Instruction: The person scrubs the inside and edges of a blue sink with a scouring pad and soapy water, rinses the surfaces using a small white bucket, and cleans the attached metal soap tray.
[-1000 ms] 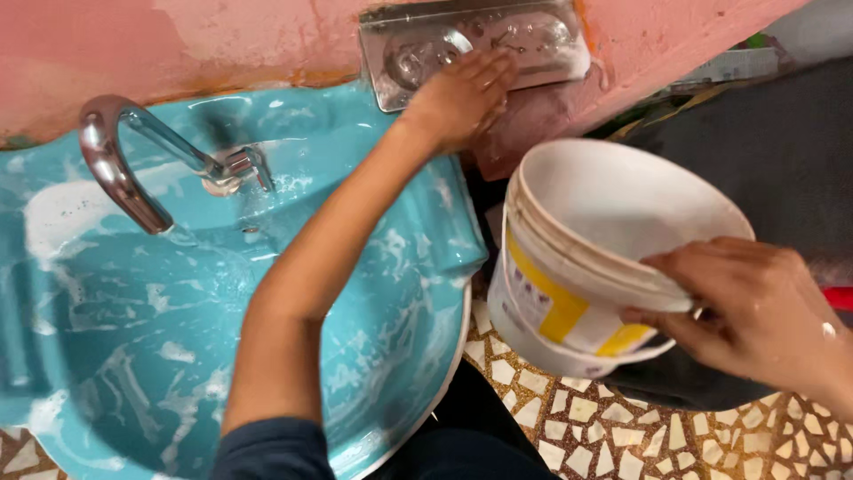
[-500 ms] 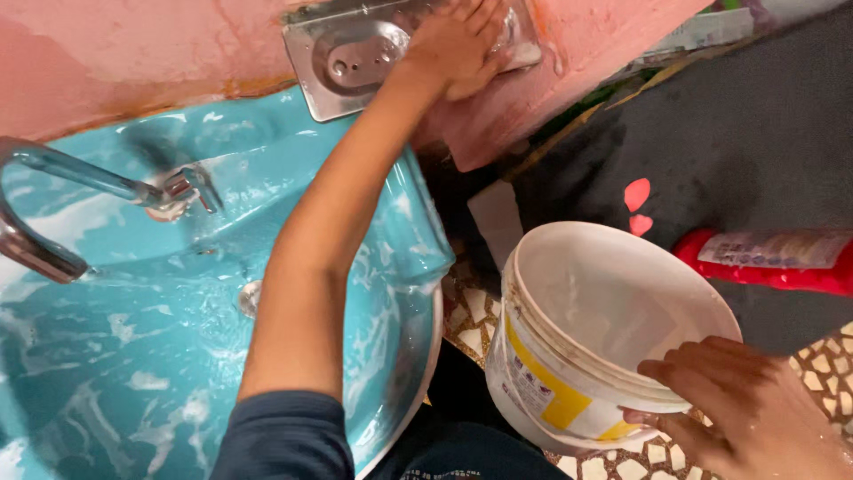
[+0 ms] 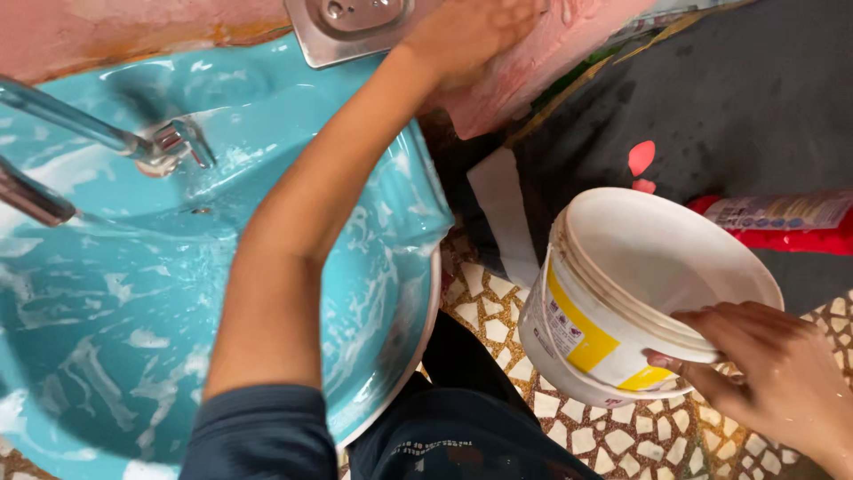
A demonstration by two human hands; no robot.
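- Head view: right hand [image 3: 782, 373] grips the near rim of the bucket [image 3: 622, 293], fingers [image 3: 711, 324] hooked over the edge, thumb under it. Bucket is tilted, mouth up and away, held over the mosaic floor [image 3: 498, 311], just right of the sink [image 3: 160, 293].
- Change: a second ago the bucket sat higher, near the sink's back corner; now it is lower and farther right (looks empty, white inside).
- Left hand [image 3: 471, 31] is up at the pink wall [image 3: 551, 62], on the right end of the metal plate [image 3: 355, 22]; it was there a second ago too. Mostly cut by the frame top, so I cannot tell if its fingers are clenched or flat.
- Faucet [image 3: 98, 133] has slid to the left edge as the head turned.
- Edges: sink rim close to the bucket's left side; red bottle [image 3: 782, 227] just behind it on the dark mat [image 3: 755, 98].
- Room: open floor below and right of the bucket; left forearm crosses the basin.
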